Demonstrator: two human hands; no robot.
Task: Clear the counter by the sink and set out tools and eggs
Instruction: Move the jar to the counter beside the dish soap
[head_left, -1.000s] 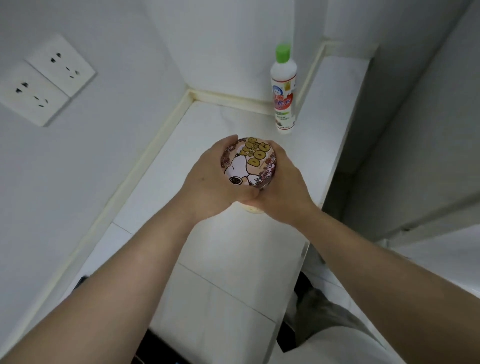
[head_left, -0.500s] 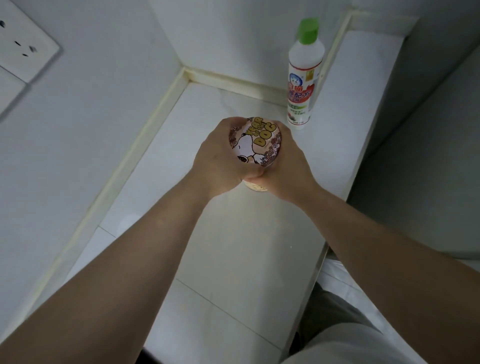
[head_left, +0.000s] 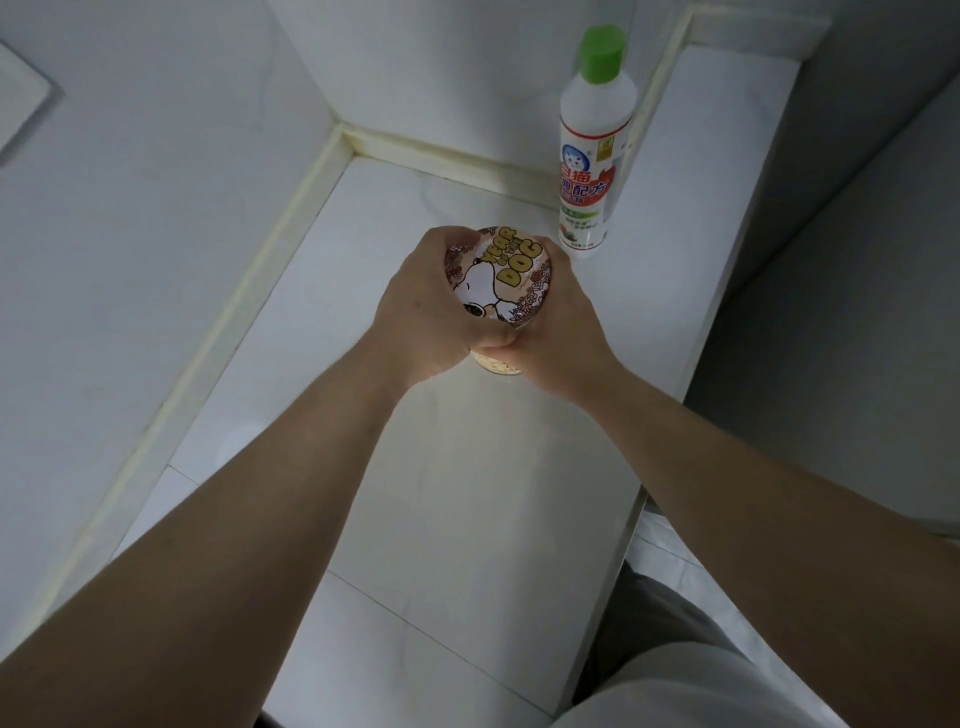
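**Spotter:** What have you got in hand?

**Operator:** I've got a jar (head_left: 496, 283) with a cartoon-dog lid clasped between both hands. My left hand (head_left: 426, 306) wraps its left side, fingers curled shut around it; my right hand (head_left: 558, 332) cups the right side the same way, and the two meet at the near side of the jar. Pale contents show just below my grip.

**Spotter:** Is it down on the counter?

**Operator:** I can't tell. It sits over the middle of the white counter (head_left: 467, 493), upright, but my hands hide its base.

**Spotter:** Which step is this?

**Operator:** I'd call it the clearing part: shifting the jar to the far end of the counter. No tools or eggs are in view, so that part looks not yet begun.

**Spotter:** Anything close by?

**Operator:** A white bottle (head_left: 592, 171) with a green cap stands just beyond and to the right of the jar, near the far wall. They look close but apart.

**Spotter:** So what next?

**Operator:** My guess is to set the jar flat beside that bottle, leave a gap so I don't tip it, then loosen both hands.
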